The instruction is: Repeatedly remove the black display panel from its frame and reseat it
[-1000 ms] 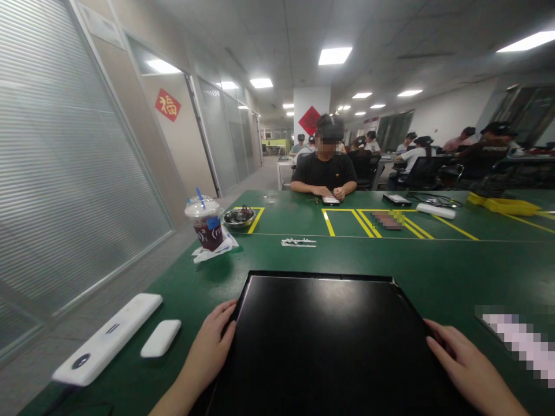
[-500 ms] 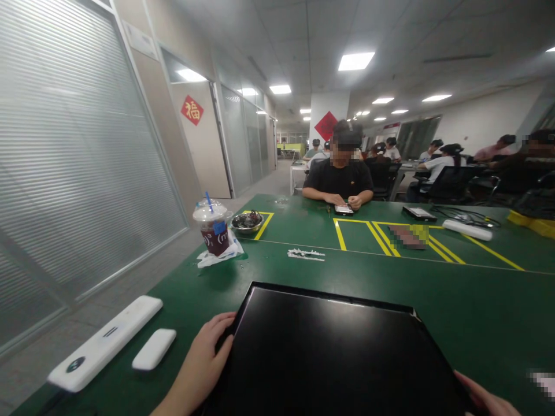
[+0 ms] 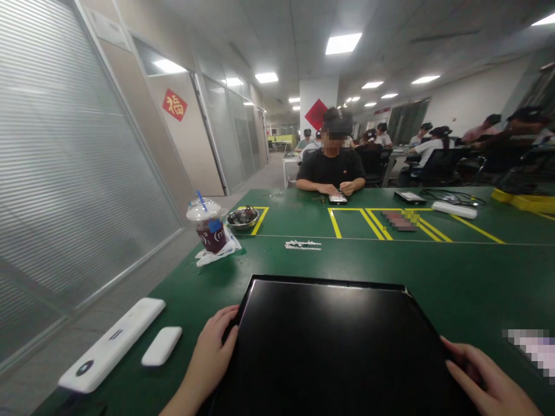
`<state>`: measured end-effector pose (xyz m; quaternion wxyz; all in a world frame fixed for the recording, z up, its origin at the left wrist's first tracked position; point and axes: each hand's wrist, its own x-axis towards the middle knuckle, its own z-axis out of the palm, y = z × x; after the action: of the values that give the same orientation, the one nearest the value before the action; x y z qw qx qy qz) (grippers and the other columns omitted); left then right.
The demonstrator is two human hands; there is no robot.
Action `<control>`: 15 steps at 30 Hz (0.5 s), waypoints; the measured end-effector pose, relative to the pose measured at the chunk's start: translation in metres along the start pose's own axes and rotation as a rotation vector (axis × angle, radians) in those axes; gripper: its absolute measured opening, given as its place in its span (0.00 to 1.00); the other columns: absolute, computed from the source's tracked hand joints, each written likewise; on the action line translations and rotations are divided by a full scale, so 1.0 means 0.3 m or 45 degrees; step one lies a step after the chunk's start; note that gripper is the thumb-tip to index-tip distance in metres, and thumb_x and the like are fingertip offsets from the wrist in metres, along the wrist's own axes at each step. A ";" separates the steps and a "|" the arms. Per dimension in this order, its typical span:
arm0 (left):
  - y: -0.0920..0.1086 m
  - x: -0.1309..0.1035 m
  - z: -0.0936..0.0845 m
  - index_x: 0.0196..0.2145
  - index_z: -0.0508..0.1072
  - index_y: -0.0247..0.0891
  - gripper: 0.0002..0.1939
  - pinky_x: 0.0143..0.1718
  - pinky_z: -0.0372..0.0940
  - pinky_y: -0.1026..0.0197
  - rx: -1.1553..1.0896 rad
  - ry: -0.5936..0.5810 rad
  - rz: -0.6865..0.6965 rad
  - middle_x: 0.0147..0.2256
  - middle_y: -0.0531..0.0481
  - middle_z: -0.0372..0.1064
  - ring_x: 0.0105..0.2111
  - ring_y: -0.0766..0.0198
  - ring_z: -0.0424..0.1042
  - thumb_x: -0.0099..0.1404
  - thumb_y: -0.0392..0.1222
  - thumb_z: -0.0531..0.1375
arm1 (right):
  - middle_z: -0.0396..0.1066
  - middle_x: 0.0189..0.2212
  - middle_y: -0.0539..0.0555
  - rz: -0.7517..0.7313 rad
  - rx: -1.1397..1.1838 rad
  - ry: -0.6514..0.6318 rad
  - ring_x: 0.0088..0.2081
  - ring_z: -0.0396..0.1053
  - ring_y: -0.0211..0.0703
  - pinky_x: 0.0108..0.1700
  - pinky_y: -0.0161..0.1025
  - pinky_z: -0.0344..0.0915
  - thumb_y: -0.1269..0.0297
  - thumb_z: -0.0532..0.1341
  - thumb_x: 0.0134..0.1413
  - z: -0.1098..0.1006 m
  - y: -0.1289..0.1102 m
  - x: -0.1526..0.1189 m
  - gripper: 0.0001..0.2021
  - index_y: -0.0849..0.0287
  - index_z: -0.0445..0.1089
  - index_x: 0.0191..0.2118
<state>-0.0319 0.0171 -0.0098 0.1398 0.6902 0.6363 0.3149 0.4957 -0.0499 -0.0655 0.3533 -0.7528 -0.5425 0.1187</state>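
A flat black panel (image 3: 338, 352) with a glossy surface and a thin raised rim lies in front of me, its lower part cut off by the frame. My left hand (image 3: 217, 346) grips its left edge, thumb towards me and fingers curling over the side. On the right edge is my right hand (image 3: 485, 370), holding it between thumb and fingers. At the panel's far right corner, a small light spot shows on the rim.
Left on the green table (image 3: 260, 257) are a long white device (image 3: 115, 346), a small white block (image 3: 162, 346), a drink cup (image 3: 211, 228) on tissue and a metal bowl (image 3: 243, 218). White scraps (image 3: 302, 245) lie beyond the panel. A person (image 3: 332, 164) sits opposite.
The view has shifted, so more of my right hand shows at the panel's right edge. Both hands still hold the panel.
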 end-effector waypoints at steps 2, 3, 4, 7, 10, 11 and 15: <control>0.000 -0.001 0.002 0.47 0.82 0.38 0.22 0.59 0.66 0.37 0.000 -0.007 0.009 0.53 0.38 0.77 0.54 0.44 0.75 0.67 0.48 0.52 | 0.70 0.21 0.51 0.104 0.075 -0.098 0.24 0.70 0.47 0.29 0.43 0.67 0.39 0.56 0.50 -0.014 -0.027 0.008 0.30 0.57 0.77 0.46; -0.002 -0.001 0.004 0.47 0.82 0.38 0.22 0.60 0.66 0.37 0.001 -0.012 0.014 0.53 0.37 0.77 0.54 0.44 0.75 0.67 0.48 0.52 | 0.68 0.20 0.49 0.136 0.087 -0.120 0.23 0.69 0.47 0.28 0.43 0.66 0.39 0.56 0.48 -0.019 -0.038 0.011 0.30 0.58 0.77 0.46; -0.005 -0.001 0.005 0.48 0.81 0.37 0.23 0.60 0.66 0.38 0.005 -0.020 0.019 0.54 0.37 0.76 0.54 0.44 0.75 0.67 0.48 0.51 | 0.66 0.19 0.49 0.154 0.092 -0.119 0.23 0.68 0.47 0.28 0.43 0.64 0.39 0.57 0.48 -0.024 -0.048 0.015 0.30 0.58 0.77 0.46; -0.020 -0.001 0.011 0.51 0.80 0.34 0.25 0.62 0.64 0.40 0.031 -0.050 0.037 0.55 0.36 0.75 0.56 0.46 0.74 0.67 0.47 0.51 | 0.65 0.18 0.48 0.162 0.063 -0.116 0.23 0.67 0.47 0.29 0.43 0.62 0.41 0.57 0.46 -0.035 -0.074 0.020 0.30 0.58 0.77 0.46; -0.036 0.000 0.019 0.52 0.79 0.35 0.23 0.63 0.63 0.42 0.066 -0.066 0.065 0.57 0.37 0.73 0.57 0.48 0.72 0.67 0.44 0.51 | 0.65 0.18 0.48 0.144 0.009 -0.107 0.23 0.66 0.47 0.28 0.43 0.61 0.42 0.56 0.45 -0.044 -0.093 0.021 0.30 0.60 0.77 0.46; -0.040 0.000 0.021 0.52 0.78 0.35 0.23 0.64 0.62 0.42 0.103 -0.033 0.057 0.57 0.36 0.73 0.58 0.47 0.71 0.66 0.44 0.52 | 0.65 0.18 0.48 0.129 -0.009 -0.107 0.23 0.66 0.47 0.28 0.43 0.61 0.43 0.56 0.45 -0.046 -0.096 0.022 0.29 0.60 0.76 0.45; -0.042 0.003 0.026 0.51 0.78 0.29 0.24 0.65 0.59 0.40 0.294 0.014 -0.010 0.60 0.30 0.68 0.61 0.39 0.67 0.64 0.46 0.55 | 0.69 0.21 0.51 0.022 -0.082 -0.125 0.26 0.70 0.50 0.30 0.44 0.64 0.48 0.55 0.51 -0.044 -0.092 0.030 0.23 0.58 0.75 0.46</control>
<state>-0.0373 0.0215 -0.0230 0.0571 0.6977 0.6717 0.2426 0.4863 -0.0426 -0.0359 0.3008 -0.7617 -0.5563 0.1408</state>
